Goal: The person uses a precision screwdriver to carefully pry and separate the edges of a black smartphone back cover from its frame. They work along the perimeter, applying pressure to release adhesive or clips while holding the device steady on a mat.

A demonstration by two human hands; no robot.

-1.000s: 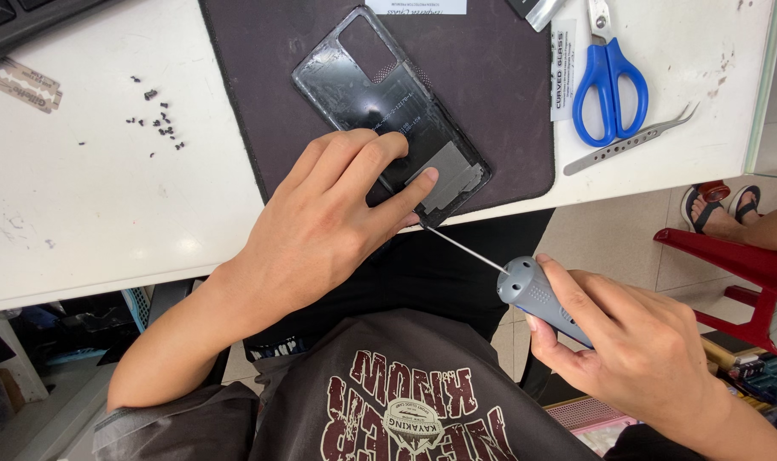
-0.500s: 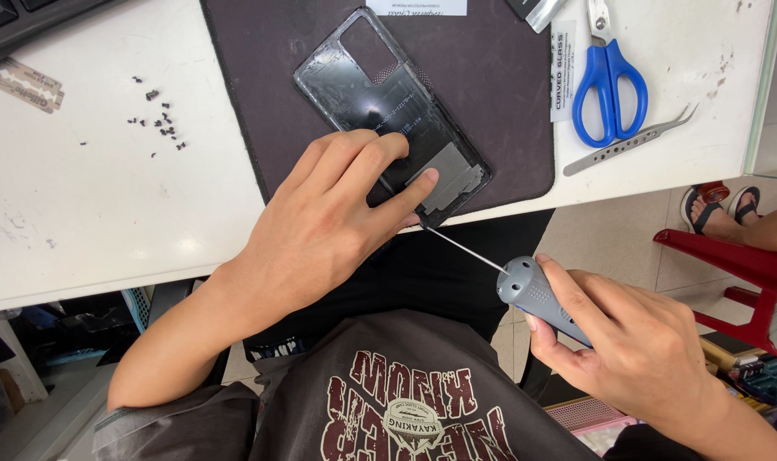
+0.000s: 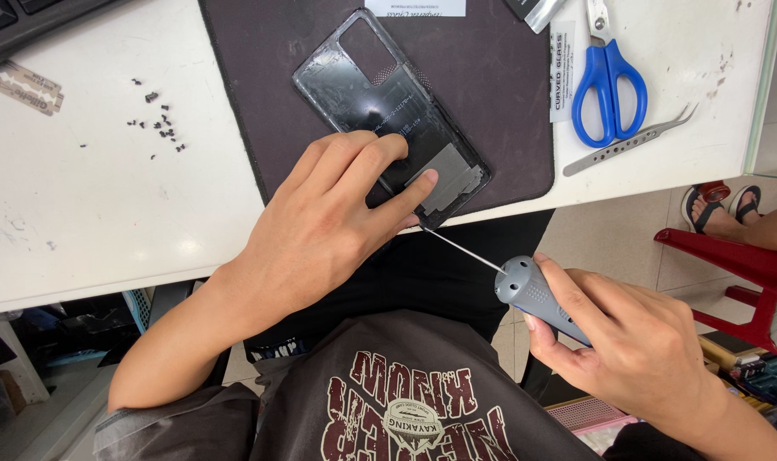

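A black phone back cover (image 3: pixel 380 94) lies inside-up on a dark mat (image 3: pixel 491 94) at the white table's near edge. My left hand (image 3: pixel 337 222) rests on its near end, fingers pressing down beside a grey plate (image 3: pixel 451 175). My right hand (image 3: pixel 636 350) is off the table's edge and grips a grey-handled screwdriver (image 3: pixel 538 299). Its thin shaft (image 3: pixel 461 250) points up-left, and the tip reaches under my left thumb at the cover's near corner.
Blue-handled scissors (image 3: pixel 608 72) and metal tweezers (image 3: pixel 631 141) lie right of the mat. Several tiny black screws (image 3: pixel 160 128) and a razor blade (image 3: pixel 26 88) sit on the table to the left. A keyboard corner (image 3: pixel 13 21) is top left. Another person's sandalled feet (image 3: pixel 721 205) and a red stool (image 3: pixel 747 273) are at right.
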